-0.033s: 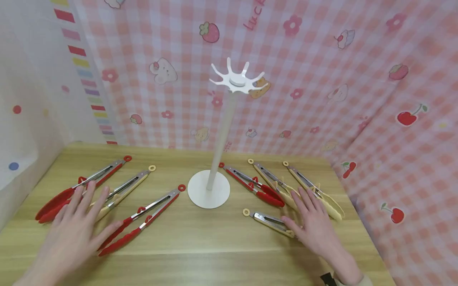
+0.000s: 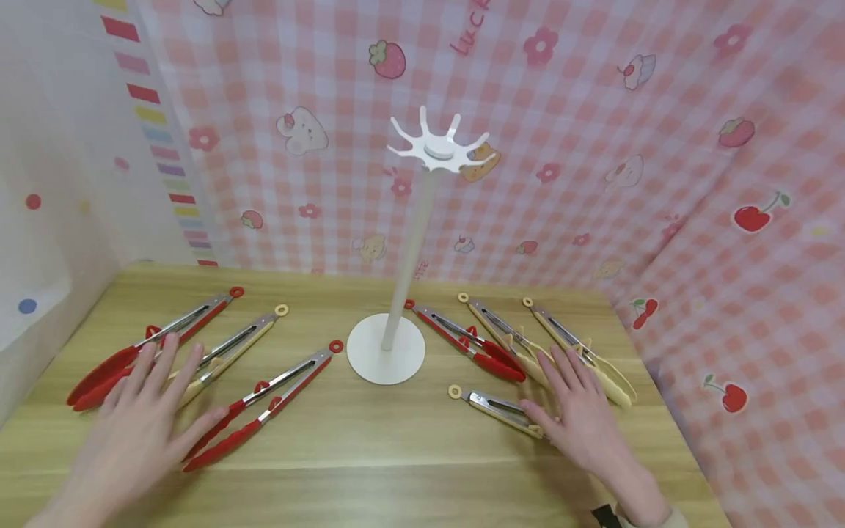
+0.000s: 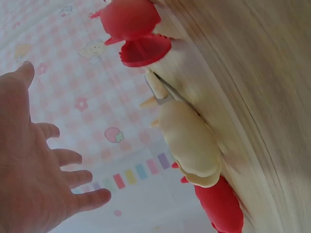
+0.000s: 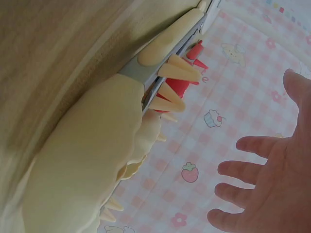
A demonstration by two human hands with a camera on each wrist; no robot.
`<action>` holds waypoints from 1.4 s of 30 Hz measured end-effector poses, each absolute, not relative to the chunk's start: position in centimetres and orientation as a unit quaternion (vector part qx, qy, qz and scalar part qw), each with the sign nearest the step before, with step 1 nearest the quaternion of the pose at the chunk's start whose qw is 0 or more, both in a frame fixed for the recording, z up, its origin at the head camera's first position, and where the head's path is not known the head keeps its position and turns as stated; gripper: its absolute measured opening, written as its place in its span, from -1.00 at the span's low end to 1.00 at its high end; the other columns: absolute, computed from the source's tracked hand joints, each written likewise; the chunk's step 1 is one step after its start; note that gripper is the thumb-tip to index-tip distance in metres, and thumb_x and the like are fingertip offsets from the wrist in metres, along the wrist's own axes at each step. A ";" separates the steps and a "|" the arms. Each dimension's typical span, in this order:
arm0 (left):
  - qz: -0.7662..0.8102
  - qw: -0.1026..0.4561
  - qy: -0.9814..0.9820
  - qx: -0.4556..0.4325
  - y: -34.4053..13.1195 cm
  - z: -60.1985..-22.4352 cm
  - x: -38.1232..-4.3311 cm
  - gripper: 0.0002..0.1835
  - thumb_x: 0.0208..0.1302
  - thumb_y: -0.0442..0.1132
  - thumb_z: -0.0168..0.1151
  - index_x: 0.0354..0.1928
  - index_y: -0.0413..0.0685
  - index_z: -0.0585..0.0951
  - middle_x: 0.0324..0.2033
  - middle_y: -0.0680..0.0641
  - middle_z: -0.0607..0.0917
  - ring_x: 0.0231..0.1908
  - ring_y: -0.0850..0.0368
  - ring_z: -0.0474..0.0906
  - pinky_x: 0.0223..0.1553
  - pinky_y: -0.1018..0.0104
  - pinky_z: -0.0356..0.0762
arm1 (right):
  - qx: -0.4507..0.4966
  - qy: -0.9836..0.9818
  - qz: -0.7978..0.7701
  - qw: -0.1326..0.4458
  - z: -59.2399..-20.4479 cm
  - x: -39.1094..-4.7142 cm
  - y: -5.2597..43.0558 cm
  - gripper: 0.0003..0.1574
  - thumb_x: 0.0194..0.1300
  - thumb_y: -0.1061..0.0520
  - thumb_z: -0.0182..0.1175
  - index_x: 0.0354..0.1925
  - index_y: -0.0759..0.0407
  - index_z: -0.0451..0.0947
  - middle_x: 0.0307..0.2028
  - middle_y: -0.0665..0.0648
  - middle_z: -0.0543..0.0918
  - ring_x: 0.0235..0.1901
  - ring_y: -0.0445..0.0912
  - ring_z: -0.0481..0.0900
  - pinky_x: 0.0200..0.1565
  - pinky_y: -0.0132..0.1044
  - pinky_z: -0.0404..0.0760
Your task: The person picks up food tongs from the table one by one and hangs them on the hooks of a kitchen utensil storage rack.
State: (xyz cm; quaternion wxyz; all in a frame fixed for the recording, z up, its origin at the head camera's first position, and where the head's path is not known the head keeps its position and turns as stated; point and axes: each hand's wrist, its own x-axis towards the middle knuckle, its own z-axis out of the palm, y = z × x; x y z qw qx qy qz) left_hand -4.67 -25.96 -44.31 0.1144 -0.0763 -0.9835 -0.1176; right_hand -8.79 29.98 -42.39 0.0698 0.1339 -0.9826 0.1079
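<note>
My left hand, fingers spread, hovers above the left tongs and holds nothing. Below and around it lie red tongs, cream tongs partly covered by the hand, and nearer red tongs. My right hand is likewise held over the table with its fingers extended, nothing in it. Small cream tongs lie partly under its thumb, with their heads hidden. Beyond are red tongs, long cream tongs and further cream tongs. Both wrist views show a gap between hand and tongs.
A white stand rises between the two groups of tongs, on a round base. Its top is a ring of hooks with several upturned prongs. Patterned cloth walls the wooden table at the back and sides.
</note>
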 end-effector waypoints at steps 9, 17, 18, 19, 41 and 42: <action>-0.149 0.147 -0.973 -0.095 -26.2 -43.2 -5.0 0.06 0.35 0.19 0.36 0.70 0.08 0.01 0.72 -0.19 -0.07 0.73 -0.19 -0.28 0.56 -0.52 -0.03 | 0.144 -0.979 0.120 0.083 -42.4 -8.4 29.7 0.02 0.42 -0.32 0.28 0.61 0.11 0.23 0.61 0.35 0.25 0.61 0.38 0.12 0.55 0.37 0.16; -0.260 0.169 -0.945 -0.106 -25.5 -42.2 -5.3 0.01 0.34 -0.02 0.44 0.68 0.02 0.10 0.69 -0.20 0.08 0.67 -0.29 0.00 0.75 0.10 -0.29 | 0.165 -0.970 0.125 0.125 -42.4 -8.4 29.4 0.00 0.36 -0.24 0.37 0.56 0.14 0.30 0.54 0.32 0.39 0.56 0.34 0.24 0.59 0.19 0.18; -0.274 0.178 -0.939 -0.104 -25.4 -42.0 -5.3 0.00 0.32 -0.05 0.46 0.68 0.03 0.12 0.68 -0.20 0.12 0.65 -0.30 0.05 0.75 0.03 -0.21 | 0.167 -0.969 0.127 0.129 -42.4 -8.5 29.4 0.00 0.36 -0.23 0.38 0.56 0.14 0.30 0.53 0.31 0.40 0.56 0.33 0.26 0.58 0.18 0.20; -0.287 0.186 -0.934 -0.105 -25.2 -41.9 -5.4 -0.01 0.31 -0.08 0.46 0.67 0.04 0.13 0.67 -0.20 0.16 0.63 -0.32 0.08 0.74 -0.05 -0.15 | 0.170 -0.968 0.128 0.133 -42.3 -8.6 29.3 0.00 0.35 -0.22 0.39 0.56 0.14 0.30 0.53 0.31 0.41 0.55 0.33 0.27 0.57 0.18 0.21; -0.379 0.282 -0.875 -0.107 -23.3 -39.7 -6.9 -0.06 0.19 -0.35 0.52 0.60 0.14 0.32 0.54 -0.22 0.43 0.48 0.77 0.11 0.42 0.85 -0.01 | 0.182 -0.962 0.169 0.114 -41.7 -10.8 28.7 -0.04 0.37 -0.12 0.39 0.54 0.25 0.31 0.54 0.35 0.38 0.55 0.36 0.27 0.50 0.38 0.27; -0.380 0.284 -0.873 -0.111 -23.2 -39.6 -7.0 -0.06 0.20 -0.34 0.52 0.60 0.13 0.32 0.54 -0.22 0.43 0.49 0.76 0.11 0.42 0.85 0.00 | 0.180 -0.963 0.168 0.110 -41.7 -10.9 28.7 -0.04 0.38 -0.13 0.38 0.54 0.24 0.31 0.55 0.35 0.36 0.55 0.37 0.26 0.50 0.38 0.27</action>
